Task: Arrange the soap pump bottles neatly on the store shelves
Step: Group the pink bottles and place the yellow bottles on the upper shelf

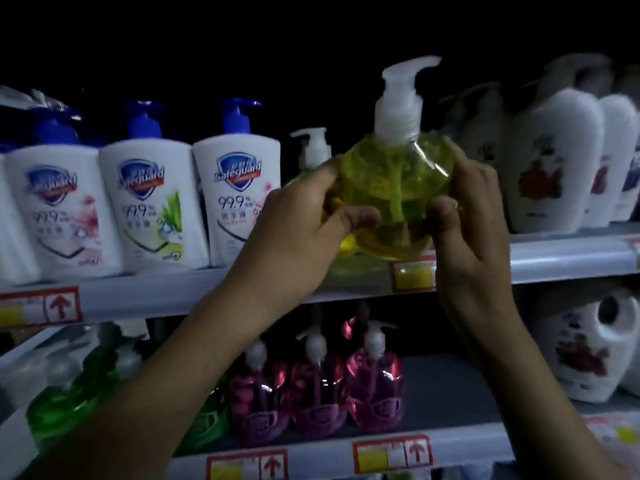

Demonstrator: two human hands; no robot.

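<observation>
- My left grip [304, 216] and right grip [467, 209] both clasp the yellow bottle [391, 181], one on each side.
- The bottle stands upright at the upper shelf's [156, 296] front edge, right of the Safeguard bottles [235, 202].
- I cannot tell whether it touches the shelf.

pump bottle [394, 188] before upper shelf [156, 296]; safeguard bottles [149, 202] on it, left; bottle row [318, 393] on lower shelf [311, 455] below.

Pump bottle [391, 181] yellow; Safeguard bottles [149, 202] white, blue pumps; lower bottles [374, 389] pink; blurred bottles [72, 400] probably green.
</observation>
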